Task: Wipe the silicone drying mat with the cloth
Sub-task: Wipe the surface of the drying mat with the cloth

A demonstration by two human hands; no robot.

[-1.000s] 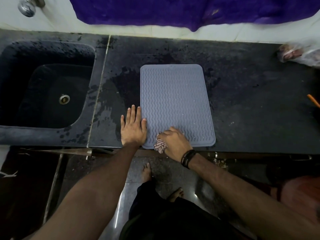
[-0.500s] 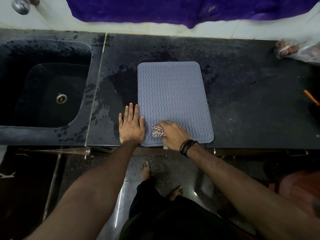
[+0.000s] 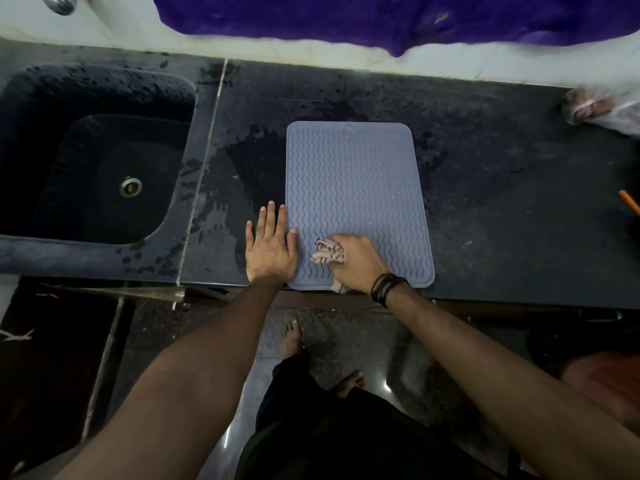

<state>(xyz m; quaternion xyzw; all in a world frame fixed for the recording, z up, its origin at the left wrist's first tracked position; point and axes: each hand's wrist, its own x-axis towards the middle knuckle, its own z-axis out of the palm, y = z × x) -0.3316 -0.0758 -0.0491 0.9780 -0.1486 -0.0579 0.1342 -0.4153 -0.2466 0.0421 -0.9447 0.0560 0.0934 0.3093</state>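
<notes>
A grey silicone drying mat [image 3: 356, 188] with wavy ridges lies flat on the dark counter [image 3: 502, 202], its near edge at the counter's front. My right hand [image 3: 360, 263] grips a crumpled striped cloth [image 3: 327, 252] and presses it on the mat's near left part; a bit of cloth also pokes out under the wrist. My left hand [image 3: 270, 244] lies flat with straight fingers on the counter, its thumb side resting on the mat's left edge.
A dark sink [image 3: 100, 168] with a metal drain sits to the left. Wet patches spread between sink and mat. A plastic bag [image 3: 602, 110] lies at the far right, an orange object [image 3: 628, 200] at the right edge. A purple cloth [image 3: 381, 19] hangs over the back wall.
My right hand has slid the cloth from the mat's near edge a little away from me and to the left. The left hand stays in place.
</notes>
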